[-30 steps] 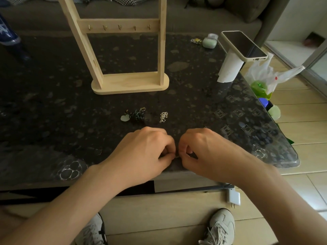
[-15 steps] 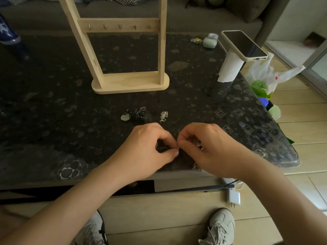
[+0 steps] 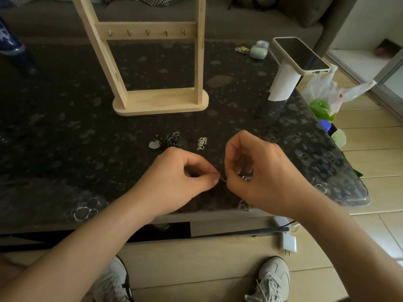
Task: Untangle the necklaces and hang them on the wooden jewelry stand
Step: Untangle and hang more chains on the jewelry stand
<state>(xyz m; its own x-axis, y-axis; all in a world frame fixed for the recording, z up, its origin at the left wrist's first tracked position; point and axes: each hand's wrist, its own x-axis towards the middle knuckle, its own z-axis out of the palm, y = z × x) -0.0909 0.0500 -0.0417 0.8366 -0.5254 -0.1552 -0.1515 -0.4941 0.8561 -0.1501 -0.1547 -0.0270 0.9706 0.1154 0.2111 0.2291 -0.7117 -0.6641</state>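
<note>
My left hand [image 3: 183, 179] and my right hand [image 3: 261, 171] pinch a thin silver necklace chain [image 3: 223, 179] between them, just above the near edge of the dark table. A small sparkling bunch of that chain [image 3: 247, 177] shows under my right fingers, and a loop [image 3: 243, 205] hangs below the hand. Farther out lie a small silver chain pile [image 3: 201, 143] and a dark corded necklace with a pale pendant [image 3: 166, 141]. The wooden jewelry stand [image 3: 160, 101] is upright behind them, its hook bar [image 3: 146, 31] bare.
A phone [image 3: 302, 55] rests on a white paper roll [image 3: 282, 83] at the right edge. A pale green case [image 3: 258, 51] sits at the back. Plastic bag with bottles [image 3: 327, 99] and a charger [image 3: 287, 244] lie on the floor, my shoes below.
Both hands have lifted slightly away from the table edge and drawn a little apart. The chain now shows between my fingertips and its bunch under my right hand.
</note>
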